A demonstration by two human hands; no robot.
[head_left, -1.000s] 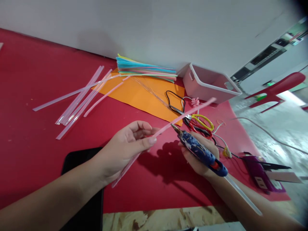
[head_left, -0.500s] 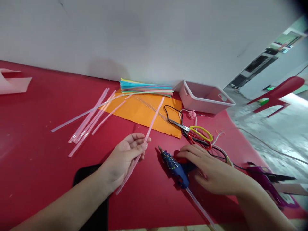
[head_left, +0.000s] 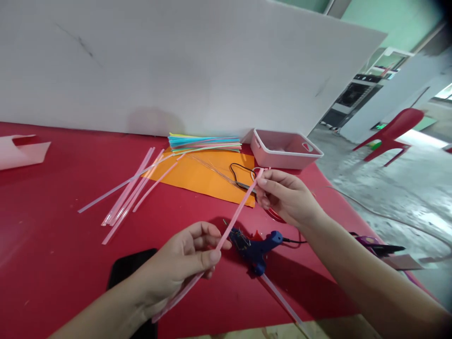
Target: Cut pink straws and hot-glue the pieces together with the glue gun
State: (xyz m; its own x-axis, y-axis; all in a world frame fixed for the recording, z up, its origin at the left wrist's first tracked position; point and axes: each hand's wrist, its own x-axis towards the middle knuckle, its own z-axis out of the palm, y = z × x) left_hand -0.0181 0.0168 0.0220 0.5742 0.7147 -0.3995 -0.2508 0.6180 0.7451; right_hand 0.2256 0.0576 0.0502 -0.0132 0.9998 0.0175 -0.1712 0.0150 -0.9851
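A long pink strip slants between my two hands above the red table. My left hand is closed on it, thumb on top, with the strip's lower end running down past the palm. At the upper tip, my right hand pinches the strip between thumb and fingers. Below the right hand a blue glue gun lies on the table, a clear glue stick sticking out of its back. The scissors behind the right hand are mostly hidden.
Several pink strips lie at the left beside an orange sheet. A bundle of coloured sticks and a pink basket stand by the white wall. A black phone-like slab lies under my left forearm.
My right hand has put the glue gun down on the table, let it go and moved up to take the strip's upper end. My left hand has kept its hold. The view has shifted.
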